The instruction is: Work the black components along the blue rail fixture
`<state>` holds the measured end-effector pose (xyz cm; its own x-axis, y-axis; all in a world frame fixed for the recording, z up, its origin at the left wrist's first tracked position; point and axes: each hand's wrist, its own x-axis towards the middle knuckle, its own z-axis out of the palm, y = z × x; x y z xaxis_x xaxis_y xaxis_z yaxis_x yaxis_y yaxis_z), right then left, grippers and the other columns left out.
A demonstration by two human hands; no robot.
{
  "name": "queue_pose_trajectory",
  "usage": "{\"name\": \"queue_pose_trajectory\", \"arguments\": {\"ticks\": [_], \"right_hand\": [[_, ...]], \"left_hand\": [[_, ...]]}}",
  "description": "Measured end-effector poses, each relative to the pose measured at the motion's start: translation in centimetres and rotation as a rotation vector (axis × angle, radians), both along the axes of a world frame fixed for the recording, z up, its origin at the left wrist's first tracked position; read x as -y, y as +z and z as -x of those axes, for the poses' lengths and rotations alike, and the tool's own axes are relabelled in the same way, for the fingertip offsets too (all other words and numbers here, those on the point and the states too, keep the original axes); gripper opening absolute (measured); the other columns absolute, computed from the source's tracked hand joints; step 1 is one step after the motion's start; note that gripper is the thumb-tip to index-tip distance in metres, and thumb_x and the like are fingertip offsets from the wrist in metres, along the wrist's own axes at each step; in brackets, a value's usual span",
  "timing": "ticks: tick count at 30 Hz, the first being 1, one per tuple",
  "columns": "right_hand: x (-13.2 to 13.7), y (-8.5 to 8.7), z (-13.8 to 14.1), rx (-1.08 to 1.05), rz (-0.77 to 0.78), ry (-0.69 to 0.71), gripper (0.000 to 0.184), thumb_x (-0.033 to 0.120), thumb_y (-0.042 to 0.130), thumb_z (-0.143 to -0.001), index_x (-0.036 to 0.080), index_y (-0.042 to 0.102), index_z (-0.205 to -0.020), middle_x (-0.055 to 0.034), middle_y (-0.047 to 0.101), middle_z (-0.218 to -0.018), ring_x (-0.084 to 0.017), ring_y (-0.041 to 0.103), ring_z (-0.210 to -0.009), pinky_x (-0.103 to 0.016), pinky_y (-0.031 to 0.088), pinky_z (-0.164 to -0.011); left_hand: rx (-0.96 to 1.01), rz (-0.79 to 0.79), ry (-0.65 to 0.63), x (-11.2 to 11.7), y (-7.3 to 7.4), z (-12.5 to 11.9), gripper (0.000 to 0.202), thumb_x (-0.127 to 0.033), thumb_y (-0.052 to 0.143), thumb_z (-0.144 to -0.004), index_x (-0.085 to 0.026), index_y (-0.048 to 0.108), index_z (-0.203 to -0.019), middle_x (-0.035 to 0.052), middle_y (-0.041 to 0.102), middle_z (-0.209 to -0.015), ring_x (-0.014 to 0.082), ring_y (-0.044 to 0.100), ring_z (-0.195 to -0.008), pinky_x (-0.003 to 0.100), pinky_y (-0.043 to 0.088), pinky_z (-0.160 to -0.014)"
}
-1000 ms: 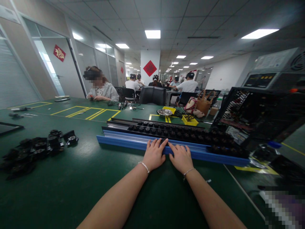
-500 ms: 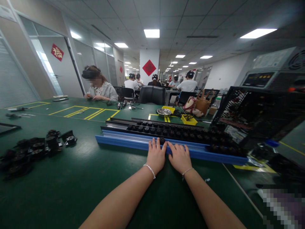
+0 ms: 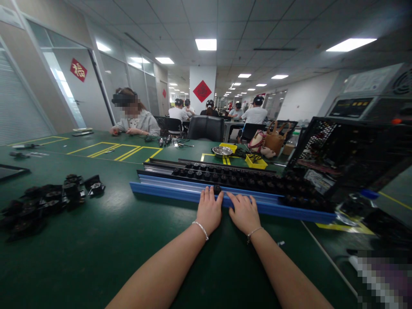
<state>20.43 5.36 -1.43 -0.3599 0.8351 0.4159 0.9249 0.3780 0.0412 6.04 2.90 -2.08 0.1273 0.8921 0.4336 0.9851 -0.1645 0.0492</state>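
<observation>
A long blue rail [image 3: 167, 194] with a clear inner channel lies across the green table in front of me. My left hand [image 3: 209, 212] rests over its near edge, thumb and forefinger on either side of a small round black part [image 3: 217, 189] in the channel. Just to the right, my right hand [image 3: 245, 212] lies on the same edge with its fingers stretched out and nothing seen in them. More black parts [image 3: 301, 201] fill the rail's right end. Behind it, dark rails [image 3: 154, 168] hold rows of similar black parts [image 3: 222, 172].
Loose black parts [image 3: 51, 199] are heaped at the left. A metal dish [image 3: 222, 150] and a yellow tray [image 3: 255, 162] stand behind the rails. An open computer case [image 3: 347, 150] is at the right, near a clear blue-capped bottle [image 3: 352, 208]. Across the table sits a person [image 3: 138, 118].
My left hand and the small black part have shifted slightly left along the blue rail. My right hand has edged right, so the gap between the hands is wider.
</observation>
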Motion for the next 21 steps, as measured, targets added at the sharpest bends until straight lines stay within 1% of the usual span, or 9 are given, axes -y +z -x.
{"name": "queue_pose_trajectory", "arguments": {"ticks": [7,21], "right_hand": [[0.01,0.1,-0.07,0.004,0.002,0.014,0.047,0.026,0.045,-0.082,0.029,0.048,-0.128,-0.006,0.06,-0.11,-0.021,0.049,-0.101,-0.042,0.018,-0.102],[0.05,0.17,-0.15,-0.017,0.002,0.03,0.046,0.026,0.045,-0.082,0.027,0.048,-0.128,-0.0056,0.06,-0.111,-0.021,0.049,-0.103,-0.041,0.017,-0.102]], "left_hand": [[0.007,0.006,0.019,0.04,0.04,0.05,0.06,-0.027,0.05,-0.08,-0.023,0.036,-0.138,0.016,0.037,-0.143,0.0341,0.029,-0.133,0.054,0.022,-0.107],[0.025,0.002,0.025,0.37,0.41,0.43,0.057,-0.029,0.05,-0.081,-0.022,0.039,-0.136,0.0163,0.038,-0.142,0.0347,0.029,-0.133,0.053,0.021,-0.107]]}}
